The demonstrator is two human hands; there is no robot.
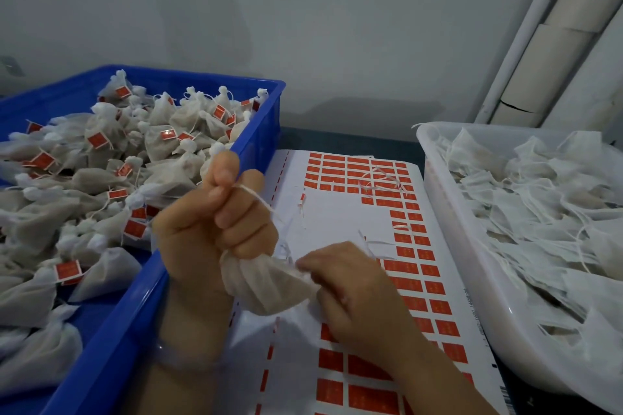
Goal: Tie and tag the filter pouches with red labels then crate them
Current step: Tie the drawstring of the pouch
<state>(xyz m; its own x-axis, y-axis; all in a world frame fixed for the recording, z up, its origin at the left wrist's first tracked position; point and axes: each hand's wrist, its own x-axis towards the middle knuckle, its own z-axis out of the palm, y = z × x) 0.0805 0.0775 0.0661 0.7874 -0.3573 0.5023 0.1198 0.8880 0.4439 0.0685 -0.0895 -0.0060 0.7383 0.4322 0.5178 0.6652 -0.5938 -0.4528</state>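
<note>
Left hand (209,222) is fisted round one filter pouch (266,283), with its white string (259,199) pinched between thumb and forefinger. Right hand (350,290) pinches the pouch's other end. The pouch is held just above the label sheet (337,222), which lies on the tabletop (337,140). Blue crate (263,131) at left is heaped with red-tagged pouches. White tray (438,199) at right holds untagged ones.
</note>
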